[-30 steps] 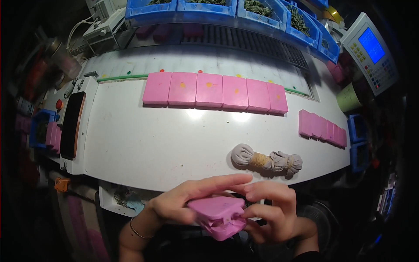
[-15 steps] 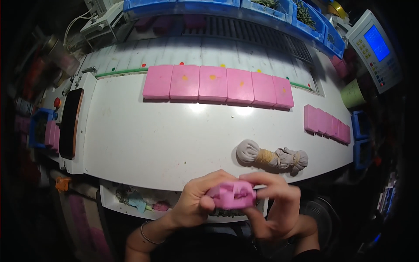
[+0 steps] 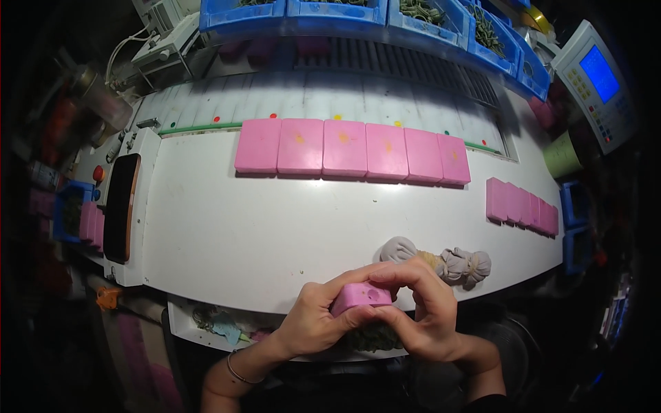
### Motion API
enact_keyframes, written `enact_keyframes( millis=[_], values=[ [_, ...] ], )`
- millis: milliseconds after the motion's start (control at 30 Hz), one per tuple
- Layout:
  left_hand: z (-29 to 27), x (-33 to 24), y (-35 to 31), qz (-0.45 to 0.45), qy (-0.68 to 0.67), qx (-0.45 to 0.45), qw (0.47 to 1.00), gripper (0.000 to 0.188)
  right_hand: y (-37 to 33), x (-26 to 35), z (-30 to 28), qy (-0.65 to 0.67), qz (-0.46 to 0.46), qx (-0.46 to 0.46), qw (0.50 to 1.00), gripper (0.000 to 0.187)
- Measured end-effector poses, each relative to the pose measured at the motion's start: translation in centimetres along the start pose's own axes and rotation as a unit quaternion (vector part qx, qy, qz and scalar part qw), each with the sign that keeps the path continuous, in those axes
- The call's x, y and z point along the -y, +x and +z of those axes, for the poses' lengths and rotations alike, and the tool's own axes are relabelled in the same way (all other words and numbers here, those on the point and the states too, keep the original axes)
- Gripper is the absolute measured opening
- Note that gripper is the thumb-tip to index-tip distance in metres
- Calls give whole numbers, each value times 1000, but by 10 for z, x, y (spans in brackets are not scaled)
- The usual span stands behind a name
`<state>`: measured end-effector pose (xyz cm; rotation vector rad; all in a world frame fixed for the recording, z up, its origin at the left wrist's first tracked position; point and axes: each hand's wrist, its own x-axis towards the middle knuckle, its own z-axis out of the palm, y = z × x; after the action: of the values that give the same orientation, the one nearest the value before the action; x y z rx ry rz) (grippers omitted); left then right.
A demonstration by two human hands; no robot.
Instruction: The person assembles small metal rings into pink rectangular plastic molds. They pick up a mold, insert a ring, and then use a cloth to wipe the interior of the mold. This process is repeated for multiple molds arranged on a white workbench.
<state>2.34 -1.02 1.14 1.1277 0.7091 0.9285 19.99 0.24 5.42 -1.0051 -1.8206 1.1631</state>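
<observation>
My left hand and my right hand meet just past the table's near edge. Both are closed on a pink mould block, thumbs pressing its near side and fingers along the far side. A small round hole shows in the block's exposed face; the rest is covered by my fingers. Right behind my right hand lies a grey cloth bundle bound with string, partly hidden by my fingers. Dark green pieces show below the block, in a white drawer under the tabletop.
A row of pink blocks stands across the white table, with a smaller row at right. Blue bins holding green pieces line the back. A phone lies at left; a device with a blue screen stands at right.
The mould block has turned: its hollowed, slotted side showed before, and now a smoother face with a hole does. My right fingers have closed round it. The whole view has shifted slightly.
</observation>
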Motion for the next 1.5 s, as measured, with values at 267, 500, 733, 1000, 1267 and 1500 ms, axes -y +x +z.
enact_keyframes(
  millis=[267,500,733,1000,1267,1500],
  values=[
    [-72,-47,24,-87,-45,-132,986,57,27,-6,15,-4,39,-49,998,53],
    [-277,-136,83,70,481,-466,739,26,20,12,23,-85,16,-23,996,29],
    [-382,-126,100,21,638,-520,568,33,15,2,15,-147,-38,23,988,26],
    [-282,-114,105,1,714,-330,617,55,41,-25,-59,-271,-11,-65,960,28],
    [-128,-91,81,52,684,-126,716,47,79,-77,-128,-386,123,-16,914,74],
    [-129,-125,-48,204,645,-255,691,29,68,-94,-114,-432,30,-18,901,68]
  ],
)
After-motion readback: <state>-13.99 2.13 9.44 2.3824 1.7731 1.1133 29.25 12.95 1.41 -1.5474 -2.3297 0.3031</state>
